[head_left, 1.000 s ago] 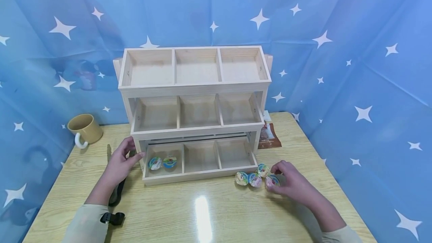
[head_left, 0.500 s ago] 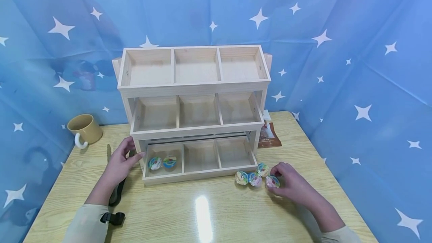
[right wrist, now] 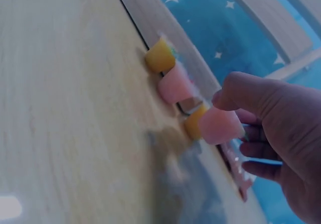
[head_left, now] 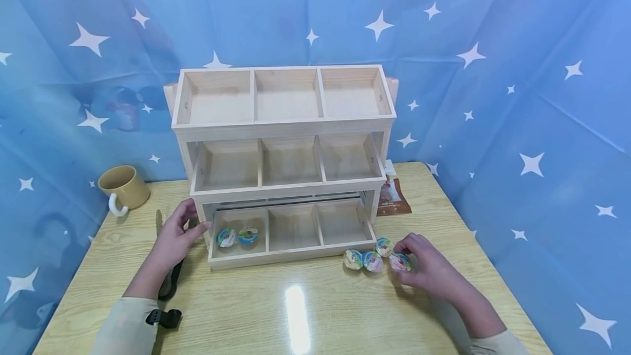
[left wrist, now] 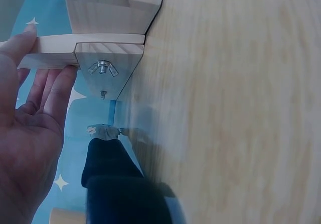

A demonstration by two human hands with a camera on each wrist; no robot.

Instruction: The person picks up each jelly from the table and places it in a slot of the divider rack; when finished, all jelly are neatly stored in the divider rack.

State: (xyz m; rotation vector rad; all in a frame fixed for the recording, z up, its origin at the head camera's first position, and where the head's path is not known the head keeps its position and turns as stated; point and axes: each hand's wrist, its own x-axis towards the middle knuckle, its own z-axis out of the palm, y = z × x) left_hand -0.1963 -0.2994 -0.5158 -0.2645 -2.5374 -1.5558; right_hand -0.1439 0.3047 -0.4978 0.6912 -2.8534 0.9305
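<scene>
My right hand [head_left: 428, 267] pinches a pink jelly cup [right wrist: 220, 125] between thumb and fingers, just over the table at the right. Beside it, two yellow jelly cups [head_left: 353, 259] and another pink jelly cup [head_left: 372, 262] sit by the front right corner of a wooden three-tier shelf [head_left: 283, 130]. Two more jelly cups [head_left: 248, 236] lie in the bottom tier's left compartment. At the shelf's left side, my left hand [head_left: 172, 237] grips the wooden upright, with the thumb on one face and fingers on the other, as the left wrist view shows.
A tan mug [head_left: 125, 188] with a white handle stands at the back left. Near the left forearm lies a dark-handled utensil [head_left: 170, 284], partly hidden. A brown packet [head_left: 393, 199] lies behind the shelf's right side. A star-patterned blue curtain [head_left: 493, 97] surrounds the table.
The pink jelly cup in my right hand has risen slightly and tilted. My left hand stays on the shelf's upright.
</scene>
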